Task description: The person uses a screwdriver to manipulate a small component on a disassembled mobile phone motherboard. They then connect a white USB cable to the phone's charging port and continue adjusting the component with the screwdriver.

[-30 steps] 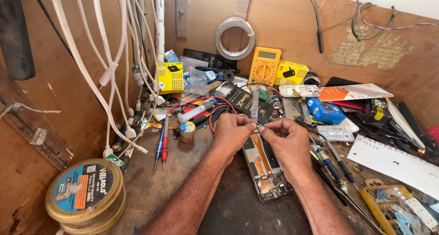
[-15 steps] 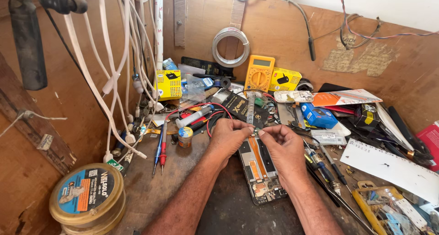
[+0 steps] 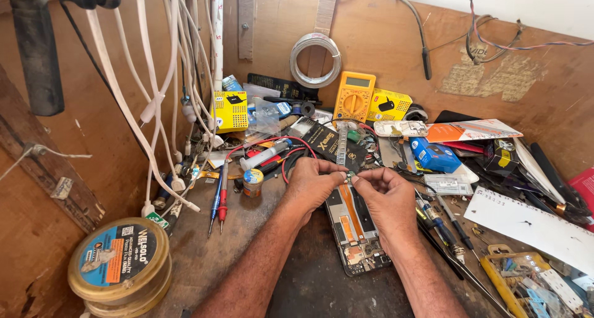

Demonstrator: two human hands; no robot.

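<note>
- Fingers (image 3: pixel 342 176) of the left hand (image 3: pixel 315 185) and the right hand (image 3: pixel 390 197) are meeting tip to tip, pinched nearly closed around a tiny component (image 3: pixel 349 177) held just above the top end of an opened phone (image 3: pixel 356 222).
- Component is looking small, dark and greenish, mostly hidden between the fingertips; its exact shape cannot be told.
- Judging by its size, it is likely weighing next to nothing, and probably stiff but fragile, so a light grip by the edges seems safer than pressure on its face.
- Phone is lying flat on the tabletop (image 3: pixel 241 231) beneath both hands, back removed, showing an orange flex ribbon along its length and bare circuitry at the near end.
- It is likely handling as rigid but delicate, best taken by its long side rails rather than by the exposed ribbon or board.
- Screwdrivers (image 3: pixel 442 222) are lying just right of the right hand, and red and blue probes (image 3: pixel 218 197) are resting to the left.
- Yellow multimeter (image 3: pixel 354 96) is leaning against the back wall, near a coil of solder wire (image 3: pixel 315 59).
- Round tin (image 3: pixel 119 265) is sitting at the near left corner, below hanging white cables (image 3: pixel 154 101).
</note>
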